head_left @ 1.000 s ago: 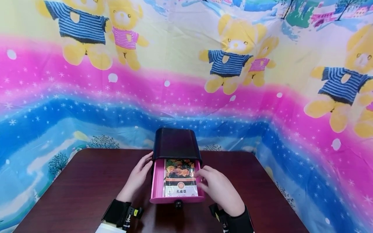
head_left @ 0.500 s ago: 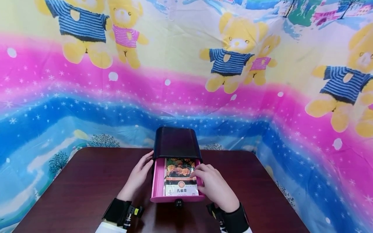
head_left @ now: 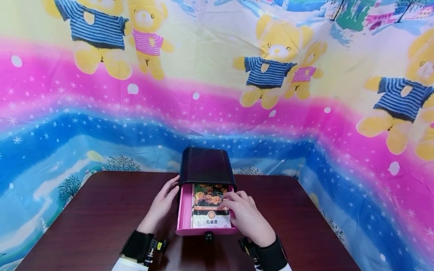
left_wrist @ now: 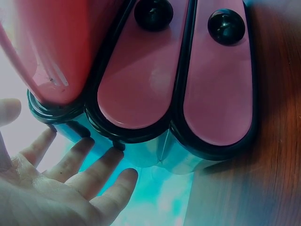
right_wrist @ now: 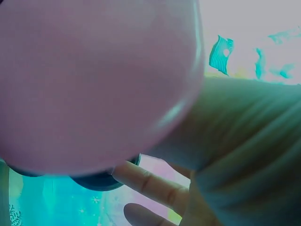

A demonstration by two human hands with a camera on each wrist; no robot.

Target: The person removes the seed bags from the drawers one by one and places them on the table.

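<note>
A black drawer unit point(head_left: 207, 165) stands on the table with its top pink drawer point(head_left: 184, 210) pulled out. In that drawer lies a seed packet point(head_left: 211, 220) printed with orange flowers and Chinese characters. My left hand point(head_left: 158, 207) rests its outstretched fingers along the unit's left side; in the left wrist view its fingertips point(left_wrist: 127, 176) meet the black-edged side. Over the drawer's right wall reaches my right hand point(head_left: 249, 216), its fingers spread across the right part of the packet. In the right wrist view the drawer front point(right_wrist: 94, 84) hides part of that hand.
Below the pulled-out drawer, two pushed-in pink drawers point(left_wrist: 136, 94) with black knobs point(left_wrist: 226, 27) show in the left wrist view. The dark wooden table point(head_left: 118, 199) extends to both sides. A cloth printed with bears point(head_left: 210, 75) hangs behind it.
My right hand has moved left, from the drawer's right edge to over the seed packet. The left hand stays against the unit, and the drawer has not moved.
</note>
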